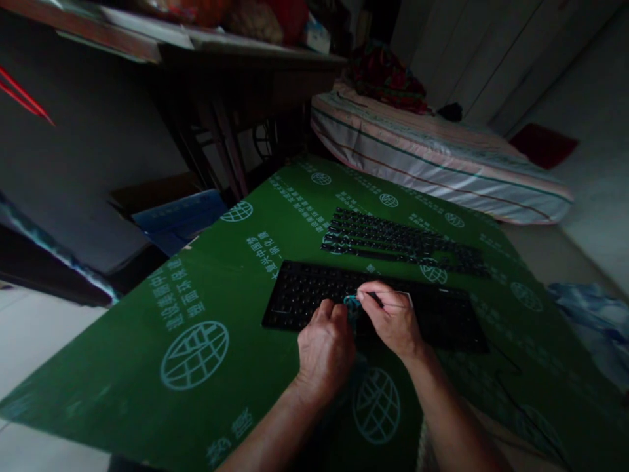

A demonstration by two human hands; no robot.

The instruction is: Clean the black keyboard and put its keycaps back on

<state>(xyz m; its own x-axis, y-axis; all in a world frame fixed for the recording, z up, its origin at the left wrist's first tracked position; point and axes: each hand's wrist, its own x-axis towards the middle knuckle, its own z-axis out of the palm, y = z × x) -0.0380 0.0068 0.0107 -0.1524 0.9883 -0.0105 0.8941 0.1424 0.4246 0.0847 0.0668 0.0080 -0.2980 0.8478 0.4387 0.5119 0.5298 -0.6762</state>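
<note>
A black keyboard (295,295) lies across the middle of the green board, its left part dotted with rows of small round shapes. My left hand (327,347) is closed in a fist over its front edge, around a small teal, cloth-like piece (352,303). Pinched in my right hand (390,318) is a thin stick (403,293) that runs back over the fingers; its near tip meets the teal piece. Just beyond the keyboard, black keycaps (383,233) are laid out in rows on the board.
The green board (196,282) bears printed globes and writing. A dark cable (511,387) trails from the keyboard toward the right front. A wooden table (236,56) with things on it stands at the back left, a bed (417,144) behind the board, and blue-white cloth (584,314) at right.
</note>
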